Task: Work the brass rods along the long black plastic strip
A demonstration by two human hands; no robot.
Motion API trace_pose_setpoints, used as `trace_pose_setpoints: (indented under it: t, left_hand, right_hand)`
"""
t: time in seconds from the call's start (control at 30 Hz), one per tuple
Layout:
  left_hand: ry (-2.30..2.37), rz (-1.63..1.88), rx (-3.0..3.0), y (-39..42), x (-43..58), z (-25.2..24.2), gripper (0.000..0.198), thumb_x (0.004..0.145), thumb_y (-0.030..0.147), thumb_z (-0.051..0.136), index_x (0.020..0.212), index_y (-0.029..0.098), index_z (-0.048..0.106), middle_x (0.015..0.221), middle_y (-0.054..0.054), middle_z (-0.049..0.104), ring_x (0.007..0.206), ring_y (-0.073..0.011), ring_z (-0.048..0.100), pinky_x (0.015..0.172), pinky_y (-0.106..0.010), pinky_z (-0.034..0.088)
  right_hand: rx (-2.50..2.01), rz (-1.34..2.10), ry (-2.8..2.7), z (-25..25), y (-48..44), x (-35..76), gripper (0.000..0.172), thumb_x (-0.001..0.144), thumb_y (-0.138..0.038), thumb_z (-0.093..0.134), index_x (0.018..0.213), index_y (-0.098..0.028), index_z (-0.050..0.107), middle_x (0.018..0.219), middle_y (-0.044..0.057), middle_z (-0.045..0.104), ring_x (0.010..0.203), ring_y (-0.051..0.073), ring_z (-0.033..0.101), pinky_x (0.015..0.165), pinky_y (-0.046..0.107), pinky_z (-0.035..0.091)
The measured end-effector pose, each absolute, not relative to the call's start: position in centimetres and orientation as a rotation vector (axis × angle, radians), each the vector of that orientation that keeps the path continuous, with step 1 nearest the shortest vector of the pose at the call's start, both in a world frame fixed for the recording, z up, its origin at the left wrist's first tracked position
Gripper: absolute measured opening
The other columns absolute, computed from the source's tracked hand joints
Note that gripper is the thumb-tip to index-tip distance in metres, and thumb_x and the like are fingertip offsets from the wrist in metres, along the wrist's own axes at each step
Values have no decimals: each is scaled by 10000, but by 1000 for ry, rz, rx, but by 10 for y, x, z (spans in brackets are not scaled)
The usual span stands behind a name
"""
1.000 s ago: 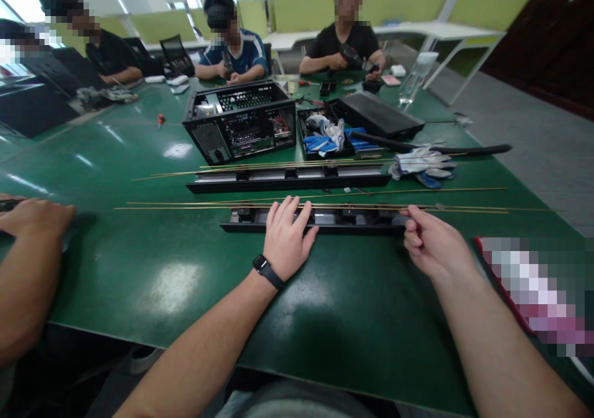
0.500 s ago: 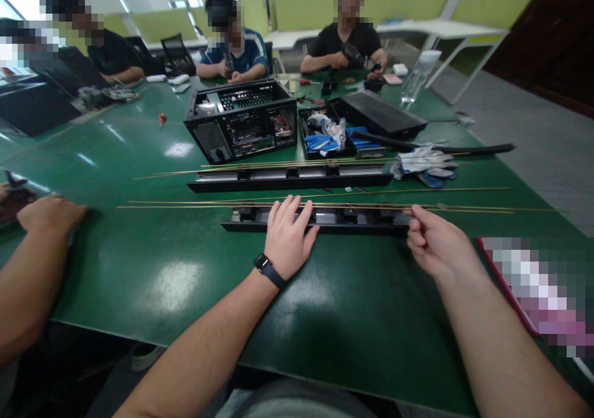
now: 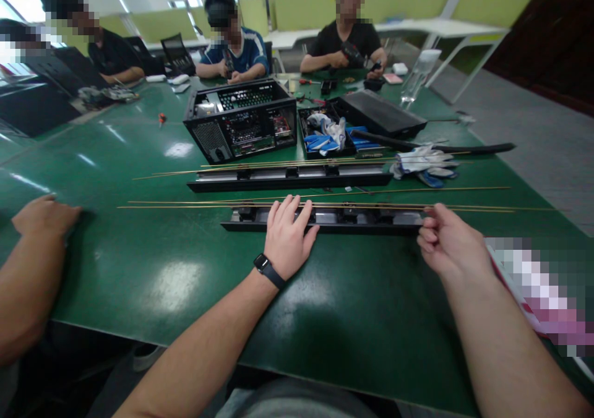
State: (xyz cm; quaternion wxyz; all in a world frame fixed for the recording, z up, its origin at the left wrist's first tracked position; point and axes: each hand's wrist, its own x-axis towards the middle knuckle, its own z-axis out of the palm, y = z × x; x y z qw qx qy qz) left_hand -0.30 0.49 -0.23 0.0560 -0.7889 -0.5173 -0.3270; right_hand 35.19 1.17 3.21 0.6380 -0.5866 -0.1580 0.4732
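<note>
- Left of centre, thin brass-coloured rods (image 3: 199, 207) start above the green tabletop (image 3: 139, 251) and run rightward over the near black rail (image 3: 338, 227).
- Mid-frame, our left hand (image 3: 288, 238) lies spread wide, palm down, across both. Light, even pressure should, we judge, steady the rail without bending rods; the part beneath is hidden.
- Right of centre, our right hand (image 3: 448, 238) is curled at the rods. Any pull should follow their length, we think; we cannot tell whether the fingers pinch one.
- Right edge: a pixelated object (image 3: 538, 282), unreadable, cut off.
</note>
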Motion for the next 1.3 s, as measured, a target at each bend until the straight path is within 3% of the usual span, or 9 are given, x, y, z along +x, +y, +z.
trace_pose_setpoints:
  t: [0.17,0.33,0.7,0.9,1.1,1.3]
  left_hand:
    - [-1598,-965,-2424,5,-4,-1,530,1193,321,774,1711,213,771,1807,-233,741,1770,-444,646,1527,-727,442]
    - [-1617,-948,-2425,4,-3,0,543,1183,315,788,1721,240,769,1812,-219,741,1779,-445,636,1530,-738,434]
    - [-1582,-956,-2410,4,-3,0,527,1196,330,760,1708,206,773,1797,-231,751,1755,-443,663,1514,-736,463]
    - [-1590,-969,-2415,3,-3,0,550,1189,330,758,1733,249,755,1812,-206,745,1776,-436,640,1524,-745,441]
    - [-1595,-959,-2424,3,-4,2,538,1201,331,737,1735,260,761,1808,-210,746,1770,-440,646,1519,-751,442]
    - [-1595,-958,-2423,3,-3,1,518,1201,323,740,1715,271,778,1804,-200,751,1770,-432,645,1522,-746,440]
  right_hand:
    - [-1367,981,-263,34,12,355,304,1228,-386,757,950,-279,697,713,-25,635,426,93,452,327,203,306]
    - [-1375,1112,-427,36,7,322,344,1098,-458,982,986,-234,745,703,-37,653,401,68,442,315,181,258]
    - [-1393,1160,-414,48,4,310,280,1120,-334,944,979,-234,723,658,-76,619,386,60,428,295,139,275]
    - [-1402,1142,-399,51,4,305,257,1168,-271,863,956,-219,727,660,-67,614,381,55,416,297,145,272]
    - [-1388,1156,-433,46,4,310,233,1134,-323,928,1007,-223,760,665,-67,615,385,61,431,304,139,279]
    - [-1365,1156,-473,37,5,316,325,1048,-395,1035,1027,-237,752,675,-66,628,384,67,448,311,134,287]
